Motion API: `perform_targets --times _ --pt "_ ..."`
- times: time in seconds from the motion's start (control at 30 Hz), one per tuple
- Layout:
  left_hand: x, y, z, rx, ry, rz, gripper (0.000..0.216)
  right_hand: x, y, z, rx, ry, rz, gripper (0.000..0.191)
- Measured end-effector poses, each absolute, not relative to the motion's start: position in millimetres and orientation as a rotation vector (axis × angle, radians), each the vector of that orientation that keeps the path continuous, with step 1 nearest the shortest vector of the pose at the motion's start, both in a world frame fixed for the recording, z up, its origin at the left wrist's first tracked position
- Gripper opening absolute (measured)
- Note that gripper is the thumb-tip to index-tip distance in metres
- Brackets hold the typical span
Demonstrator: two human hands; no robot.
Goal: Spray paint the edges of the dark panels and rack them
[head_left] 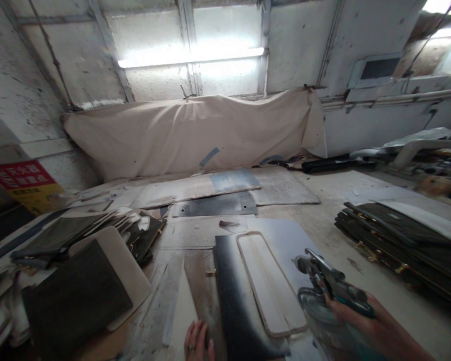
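Note:
My right hand [364, 323] grips a metal spray gun [328, 281] with a cup under it, its nozzle pointing left at a pale rounded oblong panel [270, 283]. That panel lies on a dark sheet [233, 301] on the worktable [323, 225]. My left hand [199, 343] rests flat at the bottom edge, fingers spread on the table just left of the dark sheet and holding nothing.
Stacks of dark and beige panels [78, 281] lie at the left. A pile of dark panels with brass fittings [402, 240] sits at the right. A beige cloth [195, 133] hangs along the back wall, with flat boards [214, 193] below it. A red and yellow sign [26, 183] stands far left.

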State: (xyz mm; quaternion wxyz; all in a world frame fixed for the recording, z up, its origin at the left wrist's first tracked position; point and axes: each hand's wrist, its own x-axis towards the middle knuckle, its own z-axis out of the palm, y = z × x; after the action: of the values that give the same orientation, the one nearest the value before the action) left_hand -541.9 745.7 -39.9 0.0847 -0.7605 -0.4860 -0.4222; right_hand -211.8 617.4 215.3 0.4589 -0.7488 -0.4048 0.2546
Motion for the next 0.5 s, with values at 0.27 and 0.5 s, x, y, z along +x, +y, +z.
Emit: perform_targets --times 0.27,0.5 --pt "-563 752 -60 -2.289 -1.171 -1.049 0.028 -238 613 210 -1.789 -0.999 0.575 0.029" --pt "-562 746 -55 -2.287 -1.179 -0.984 0.027 -259 609 219 -1.743 -1.041 0.650 0.029"
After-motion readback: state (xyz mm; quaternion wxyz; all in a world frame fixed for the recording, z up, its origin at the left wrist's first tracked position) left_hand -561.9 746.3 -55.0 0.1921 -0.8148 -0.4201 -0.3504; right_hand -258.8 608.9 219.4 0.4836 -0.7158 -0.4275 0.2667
